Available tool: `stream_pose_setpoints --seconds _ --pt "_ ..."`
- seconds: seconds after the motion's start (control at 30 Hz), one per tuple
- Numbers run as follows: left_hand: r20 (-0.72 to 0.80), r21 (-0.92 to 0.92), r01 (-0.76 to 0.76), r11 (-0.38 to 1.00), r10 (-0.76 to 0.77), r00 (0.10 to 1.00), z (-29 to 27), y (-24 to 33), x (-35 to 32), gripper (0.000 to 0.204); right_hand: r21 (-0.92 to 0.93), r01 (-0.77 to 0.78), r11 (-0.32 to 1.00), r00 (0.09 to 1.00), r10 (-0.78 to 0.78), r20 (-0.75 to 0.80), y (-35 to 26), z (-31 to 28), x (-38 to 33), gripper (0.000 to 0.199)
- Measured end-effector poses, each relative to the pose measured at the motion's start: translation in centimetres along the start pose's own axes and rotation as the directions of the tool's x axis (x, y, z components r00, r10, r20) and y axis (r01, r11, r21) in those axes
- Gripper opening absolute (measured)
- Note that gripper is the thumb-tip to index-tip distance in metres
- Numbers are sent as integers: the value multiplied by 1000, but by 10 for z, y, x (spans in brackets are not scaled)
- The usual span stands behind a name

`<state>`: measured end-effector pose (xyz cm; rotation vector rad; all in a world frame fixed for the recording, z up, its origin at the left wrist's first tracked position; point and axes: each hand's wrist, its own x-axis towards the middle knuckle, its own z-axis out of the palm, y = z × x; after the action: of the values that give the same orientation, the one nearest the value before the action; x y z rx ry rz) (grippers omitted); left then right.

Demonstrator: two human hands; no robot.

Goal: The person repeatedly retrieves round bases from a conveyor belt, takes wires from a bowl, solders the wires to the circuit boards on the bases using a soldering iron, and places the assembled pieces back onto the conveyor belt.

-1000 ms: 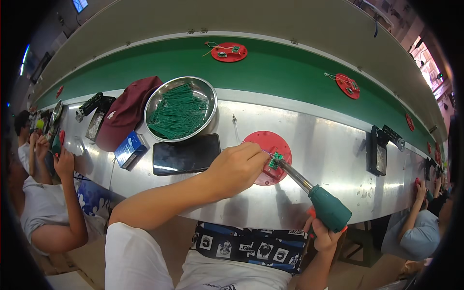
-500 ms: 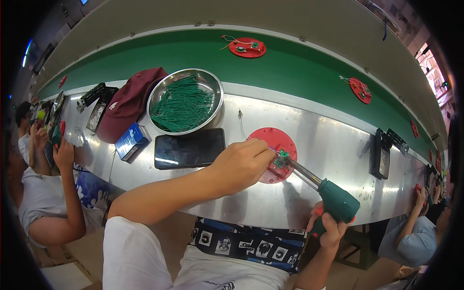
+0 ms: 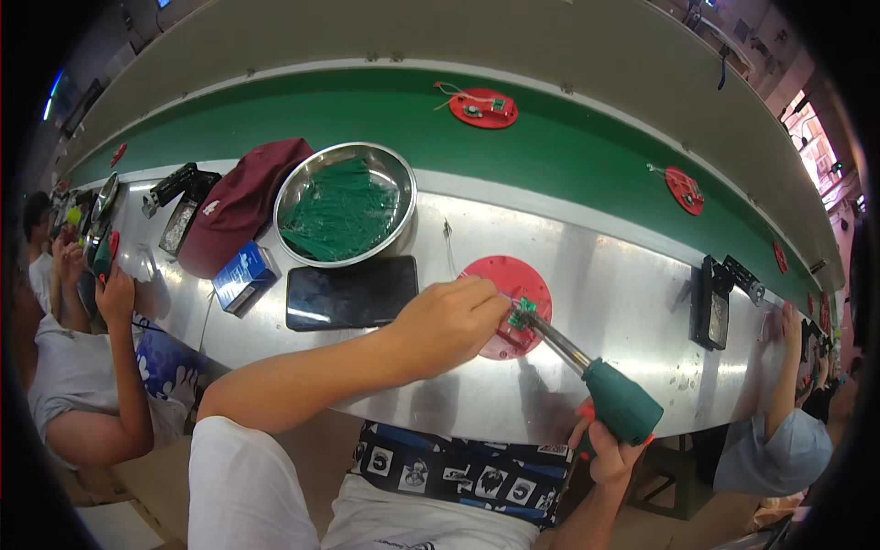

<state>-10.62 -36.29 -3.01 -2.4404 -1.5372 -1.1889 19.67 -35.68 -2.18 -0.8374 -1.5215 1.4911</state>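
My right hand (image 3: 608, 451) grips a green soldering gun (image 3: 625, 401) by its handle, at the near edge of the metal bench. Its metal barrel points up and left to a small green circuit board (image 3: 523, 313) above a round red plastic disc (image 3: 507, 269). The tip meets the board or lies very close; I cannot tell which. My left hand (image 3: 456, 321) is closed in a pinch beside the board, on a thin pale wire (image 3: 504, 297). The fingertips are partly hidden behind the hand. A loose wire (image 3: 448, 240) sticks out on the bench beyond the left hand.
Left of the disc are a black phone (image 3: 351, 293), a steel bowl (image 3: 410, 206) of green wires, a blue box (image 3: 244, 277) and a maroon cap (image 3: 236, 209). A black soldering stand (image 3: 710, 302) is at right. Red discs (image 3: 484, 108) lie on the green belt (image 3: 367, 101). People work on both sides.
The view has shifted slightly. On the belt, the red discs have moved right relative to the bench. The right-hand neighbour's arm now reaches up over the bench. My hands keep the same hold.
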Motion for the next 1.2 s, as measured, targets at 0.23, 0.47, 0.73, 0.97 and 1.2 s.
stream_pose_setpoints --seconds 0.23,0.47,0.73,0.97,1.2 --pt "3 -24 21 999 -21 1000 -1 1 0 15 79 -92 993 996 91 20 0 -3 3 44" --pt "-14 -39 8 999 -9 1000 1 2 -1 17 43 134 990 983 -128 -129 15 -13 -3 60" --pt "14 -31 31 999 -31 999 2 1 -2 17 113 128 985 983 -111 -145 19 -13 -3 58" --pt "28 29 67 997 -68 997 3 5 -1 11 159 155 975 971 -121 -205 23 -18 1 54" --pt "10 -195 285 939 -288 958 -7 32 3 12 209 141 968 969 -91 -231 20 -20 -2 53"
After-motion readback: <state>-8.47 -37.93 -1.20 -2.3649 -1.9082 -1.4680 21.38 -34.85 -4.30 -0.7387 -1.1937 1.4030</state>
